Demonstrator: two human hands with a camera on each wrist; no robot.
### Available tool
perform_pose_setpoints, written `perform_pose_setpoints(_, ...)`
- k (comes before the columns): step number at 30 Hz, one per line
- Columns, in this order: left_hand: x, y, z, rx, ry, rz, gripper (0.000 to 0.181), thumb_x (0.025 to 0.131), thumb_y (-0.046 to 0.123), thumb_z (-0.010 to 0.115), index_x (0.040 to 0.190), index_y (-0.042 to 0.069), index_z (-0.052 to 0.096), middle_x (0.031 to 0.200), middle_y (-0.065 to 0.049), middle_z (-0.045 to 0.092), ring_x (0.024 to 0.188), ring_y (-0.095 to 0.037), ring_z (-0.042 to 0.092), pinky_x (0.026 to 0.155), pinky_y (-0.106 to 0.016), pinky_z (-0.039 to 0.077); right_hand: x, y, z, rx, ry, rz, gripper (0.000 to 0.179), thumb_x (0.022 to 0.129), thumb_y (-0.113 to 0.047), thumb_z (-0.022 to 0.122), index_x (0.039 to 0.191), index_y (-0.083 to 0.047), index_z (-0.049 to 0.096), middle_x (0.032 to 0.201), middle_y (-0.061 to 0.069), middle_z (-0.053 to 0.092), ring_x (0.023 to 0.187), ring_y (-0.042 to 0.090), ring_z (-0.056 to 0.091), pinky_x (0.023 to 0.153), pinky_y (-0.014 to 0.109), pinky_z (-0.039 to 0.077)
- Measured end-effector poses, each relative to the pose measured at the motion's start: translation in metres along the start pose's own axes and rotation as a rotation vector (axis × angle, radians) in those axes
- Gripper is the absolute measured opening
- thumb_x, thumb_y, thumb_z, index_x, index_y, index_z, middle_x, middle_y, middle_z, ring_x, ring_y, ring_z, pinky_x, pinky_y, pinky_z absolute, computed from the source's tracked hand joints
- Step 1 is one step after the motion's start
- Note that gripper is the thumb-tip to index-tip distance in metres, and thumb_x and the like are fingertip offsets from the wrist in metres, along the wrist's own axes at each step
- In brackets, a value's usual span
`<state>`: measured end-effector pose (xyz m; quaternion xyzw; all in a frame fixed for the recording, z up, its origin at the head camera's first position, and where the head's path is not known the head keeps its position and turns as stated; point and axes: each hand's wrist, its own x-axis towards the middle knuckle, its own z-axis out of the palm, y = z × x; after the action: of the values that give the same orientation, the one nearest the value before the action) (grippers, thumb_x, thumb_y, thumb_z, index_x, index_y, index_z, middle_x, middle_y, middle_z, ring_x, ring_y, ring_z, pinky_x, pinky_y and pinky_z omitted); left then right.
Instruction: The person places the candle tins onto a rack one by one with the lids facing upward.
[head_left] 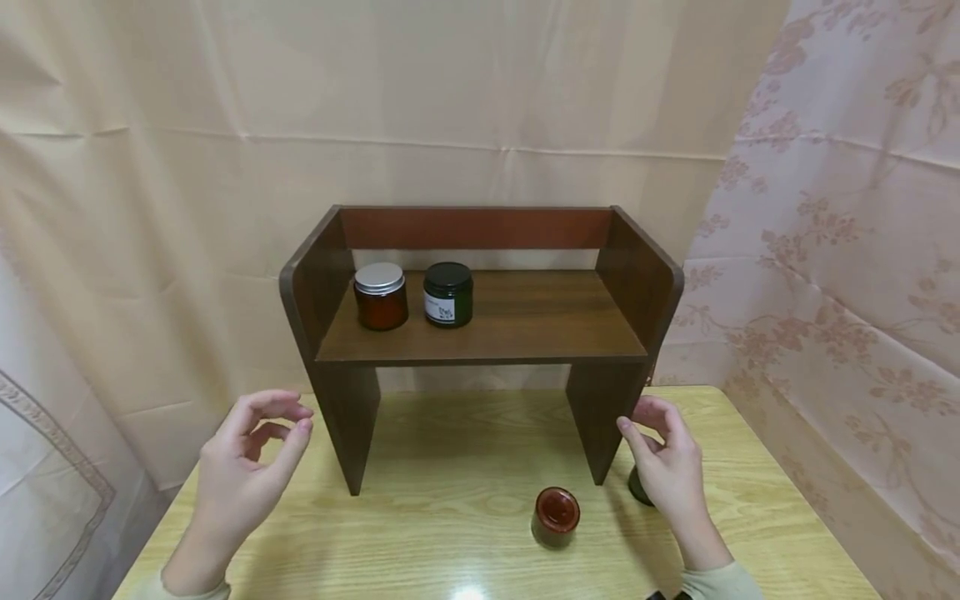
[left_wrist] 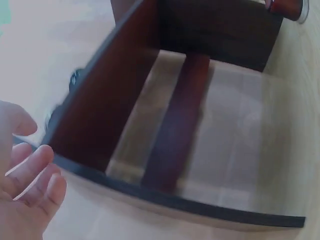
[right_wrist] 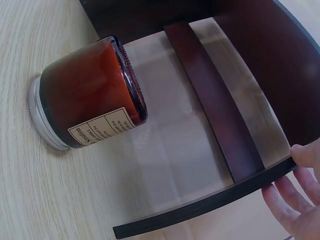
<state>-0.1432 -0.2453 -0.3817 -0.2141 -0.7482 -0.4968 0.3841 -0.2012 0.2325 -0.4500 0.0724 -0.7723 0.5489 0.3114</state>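
Note:
A dark brown two-sided desktop shelf point(head_left: 480, 362) stands upright on the table. My right hand point(head_left: 667, 458) is at its right side panel point(right_wrist: 205, 202), thumb on the inner face and fingers on the outer, pinching the front edge. My left hand point(head_left: 243, 475) hovers just outside the left side panel point(left_wrist: 175, 202), fingers loosely curled, thumb apart, holding nothing. On the shelf board sit an amber jar point(head_left: 381, 304) with a silver lid and a dark green jar point(head_left: 450, 296) with a white label. Another amber jar point(right_wrist: 87, 95) stands upside down on the table, silver lid beneath.
A dark green object point(head_left: 639, 486) on the table is partly hidden behind my right hand. The light wood table point(head_left: 420, 550) ends short of a beige curtain point(head_left: 480, 92) at the back. A floral curtain point(head_left: 862, 292) hangs on the right.

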Motion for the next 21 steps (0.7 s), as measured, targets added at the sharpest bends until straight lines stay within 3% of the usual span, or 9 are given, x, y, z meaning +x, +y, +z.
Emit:
perform_pose_setpoints(5, -0.012, -0.023, 0.004, 0.012, 0.015, -0.019, 0.046, 0.080, -0.028, 0.074, 0.123, -0.012, 0.067, 0.114, -0.003, 0.073, 0.107, -0.009, 0.069, 0.081, -0.012, 0.054, 0.000, 0.001, -0.001, 0.000, 0.008, -0.001, 0.035, 0.095, 0.011, 0.078, 0.127, 0.006, 0.066, 0.113, 0.013, 0.072, 0.104, -0.005, 0.069, 0.082, 0.010, 0.058)
perform_pose_setpoints(11, -0.021, -0.043, 0.018, 0.044, 0.075, -0.183, 0.053, 0.084, -0.020, 0.079, 0.133, -0.009, 0.063, 0.129, 0.007, 0.066, 0.117, -0.012, 0.064, 0.086, -0.013, 0.054, 0.001, 0.000, -0.001, 0.000, 0.005, -0.011, 0.034, 0.096, 0.010, 0.078, 0.127, 0.006, 0.066, 0.110, 0.014, 0.073, 0.103, -0.005, 0.069, 0.080, 0.009, 0.058)
perform_pose_setpoints(17, -0.028, -0.056, 0.032, 0.091, 0.154, -0.335, 0.058, 0.085, -0.010, 0.085, 0.136, -0.006, 0.060, 0.133, -0.003, 0.058, 0.116, -0.015, 0.058, 0.084, -0.012, 0.052, 0.000, 0.001, 0.000, 0.009, 0.002, -0.014, 0.033, 0.096, 0.011, 0.078, 0.126, 0.006, 0.066, 0.109, 0.014, 0.073, 0.102, -0.004, 0.070, 0.080, 0.011, 0.059)
perform_pose_setpoints(21, -0.033, -0.063, 0.041, 0.056, 0.157, -0.360, 0.060, 0.085, -0.011, 0.085, 0.137, -0.007, 0.055, 0.129, -0.004, 0.058, 0.110, -0.016, 0.061, 0.081, -0.013, 0.052, 0.000, 0.002, -0.001, -0.001, 0.005, -0.003, 0.033, 0.096, 0.010, 0.078, 0.127, 0.005, 0.066, 0.109, 0.011, 0.073, 0.102, -0.004, 0.070, 0.081, 0.010, 0.059)
